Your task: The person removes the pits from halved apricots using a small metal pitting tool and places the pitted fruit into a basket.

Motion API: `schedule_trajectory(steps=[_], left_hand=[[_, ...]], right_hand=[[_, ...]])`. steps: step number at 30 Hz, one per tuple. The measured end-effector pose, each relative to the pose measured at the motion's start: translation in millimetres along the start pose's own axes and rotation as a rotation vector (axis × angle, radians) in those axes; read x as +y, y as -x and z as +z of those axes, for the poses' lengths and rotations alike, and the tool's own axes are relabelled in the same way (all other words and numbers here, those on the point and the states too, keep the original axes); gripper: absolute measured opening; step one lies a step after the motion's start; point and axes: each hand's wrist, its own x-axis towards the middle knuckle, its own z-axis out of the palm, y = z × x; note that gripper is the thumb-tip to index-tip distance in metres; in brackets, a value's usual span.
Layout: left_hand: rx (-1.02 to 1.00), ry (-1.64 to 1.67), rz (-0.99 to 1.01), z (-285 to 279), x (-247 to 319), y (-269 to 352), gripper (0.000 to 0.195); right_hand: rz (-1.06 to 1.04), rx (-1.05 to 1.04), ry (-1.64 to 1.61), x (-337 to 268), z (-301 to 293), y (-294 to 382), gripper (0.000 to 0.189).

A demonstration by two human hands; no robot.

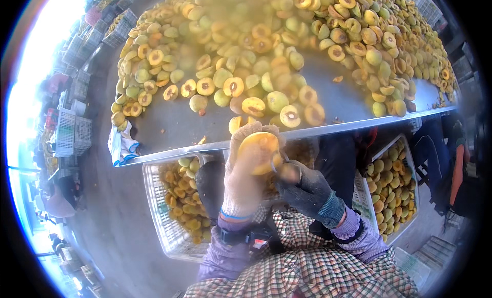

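My left hand (239,179), in a pale knit glove, holds a yellow peach half (258,151) just off the near edge of the metal table (184,127). In a dark glove, my right hand (308,191) grips a small tool with a curved metal loop (275,160), its handle mostly hidden by the fingers. The loop is at the fruit's right side; blur hides whether it touches the flesh. Beyond my hands lies a large heap of halved peaches (233,86), several showing stones or stone hollows.
White plastic crates of peach halves stand below the table, one at left (155,209) and one at right (412,205). A white cloth (122,144) with blue edging hangs at the table's left corner. Stacked crates (65,129) line the far left. Another person's legs (430,159) show at right.
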Motion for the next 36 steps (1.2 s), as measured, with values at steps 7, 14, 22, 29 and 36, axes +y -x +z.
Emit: schedule_trajectory(steps=[7, 14, 22, 29, 36], left_hand=[[0.077, -0.076, 0.082, 1.8, -6.8, 2.4, 0.032], [-0.079, -0.518, 0.539, 2.3, -19.1, 0.3, 0.029], [-0.264, -0.988, 0.691, 5.6, -1.3, -9.4, 0.034], [-0.265, -0.354, 0.350, 11.7, -8.7, -15.5, 0.036], [-0.393, -0.681, 0.491, 21.3, -7.9, -12.9, 0.026]], right_hand=[[0.011, 0.037, -0.075, -4.7, 3.9, -1.6, 0.016], [0.191, -0.083, -0.594, 10.7, 9.0, -0.9, 0.013], [0.429, -0.322, -1.216, 0.6, -2.2, -5.8, 0.027], [0.285, -0.358, -0.970, 20.6, -10.2, 1.2, 0.033], [0.209, -0.289, -0.824, 30.7, -11.6, 9.8, 0.030]])
